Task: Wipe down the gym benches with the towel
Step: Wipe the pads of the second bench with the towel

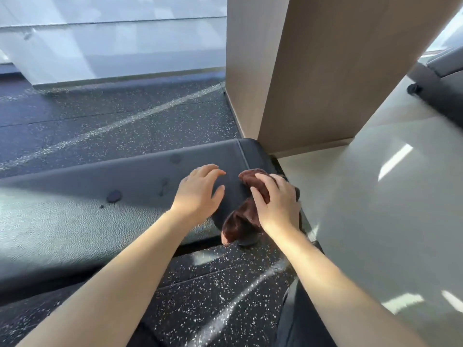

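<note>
The right hand's [276, 206] fingers [260, 196] curl down over a bunched brown towel [240, 221], pressing it on the bench [75, 214] at its right end, where the cloth hangs past the near edge. Just left of it, the left hand [199, 192] rests on the pad with fingers spread and empty. Dark wet spots [114, 196] dot the pad farther left, and a beige column [313, 71] stands beyond the bench's far right corner.

brown towel [241, 221], black bench [100, 196], white-speckled black floor [125, 121]
</note>
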{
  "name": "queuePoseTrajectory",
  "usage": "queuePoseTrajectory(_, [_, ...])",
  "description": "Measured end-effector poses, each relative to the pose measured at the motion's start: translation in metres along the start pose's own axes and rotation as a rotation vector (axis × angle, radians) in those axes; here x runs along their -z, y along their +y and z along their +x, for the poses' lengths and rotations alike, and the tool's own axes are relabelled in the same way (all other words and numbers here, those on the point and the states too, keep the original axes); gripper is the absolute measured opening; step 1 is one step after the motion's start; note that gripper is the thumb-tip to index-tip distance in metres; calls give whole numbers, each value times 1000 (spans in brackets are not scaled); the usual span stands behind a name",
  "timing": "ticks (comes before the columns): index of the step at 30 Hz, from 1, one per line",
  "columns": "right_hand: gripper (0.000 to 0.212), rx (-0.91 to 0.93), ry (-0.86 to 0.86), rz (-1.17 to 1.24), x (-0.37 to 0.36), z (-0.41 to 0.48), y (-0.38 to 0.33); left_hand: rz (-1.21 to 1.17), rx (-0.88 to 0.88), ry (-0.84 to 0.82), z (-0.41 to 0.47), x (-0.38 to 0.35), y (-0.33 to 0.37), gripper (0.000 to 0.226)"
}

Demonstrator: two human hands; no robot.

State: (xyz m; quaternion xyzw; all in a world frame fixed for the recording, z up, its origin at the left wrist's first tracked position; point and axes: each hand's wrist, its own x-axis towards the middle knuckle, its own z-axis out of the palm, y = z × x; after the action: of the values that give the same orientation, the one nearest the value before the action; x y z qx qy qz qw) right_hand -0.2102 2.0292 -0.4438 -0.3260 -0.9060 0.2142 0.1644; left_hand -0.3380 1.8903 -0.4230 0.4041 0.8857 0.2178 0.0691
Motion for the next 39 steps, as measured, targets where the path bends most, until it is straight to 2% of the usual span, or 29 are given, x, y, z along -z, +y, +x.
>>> queuePoseTrajectory(3, [33,14,75,-8,-16,12,5,66,17,60,3,-31,-16,43])
queuePoseTrajectory(7, [43,34,-94,-43,-4,19,-1,94,25,63,-11,-39,-20,45])
queuePoseTrajectory(10, [52,9,-80,-108,0,2,2,91,25,111,-10,-36,-18,43])
queuePoseTrajectory(13, [74,56,35,-85,-10,-20,3,82,12,181,-6,-39,-19,40])
queuePoseTrajectory(16, [93,68,42,-117,-17,-17,3,56,16,197,-3,-39,-20,41])
queuePoseTrajectory(19, [79,71,22,-159,-19,-8,2,61,30,188,-5,-39,-19,38])
queuePoseTrajectory(22, [63,102,41,-101,-18,30,4,66,34,204,-2,-40,-20,40])
queuePoseTrajectory(26, [57,96,-41,-28,-14,64,3,85,29,217,-2,-40,-20,40])
queuePoseTrajectory(29, [50,173,-17,-20,-9,35,12,86,34,203,-3,-40,-19,40])
queuePoseTrajectory(33, [43,152,21,-9,-10,1,25,89,37,208,-3,-40,-19,39])
queuePoseTrajectory(36, [38,130,74,15,-13,13,20,94,41,216,-2,-42,-19,38])
queuePoseTrajectory(39, [39,122,53,9,-11,29,12,102,44,207,-1,-41,-19,38])
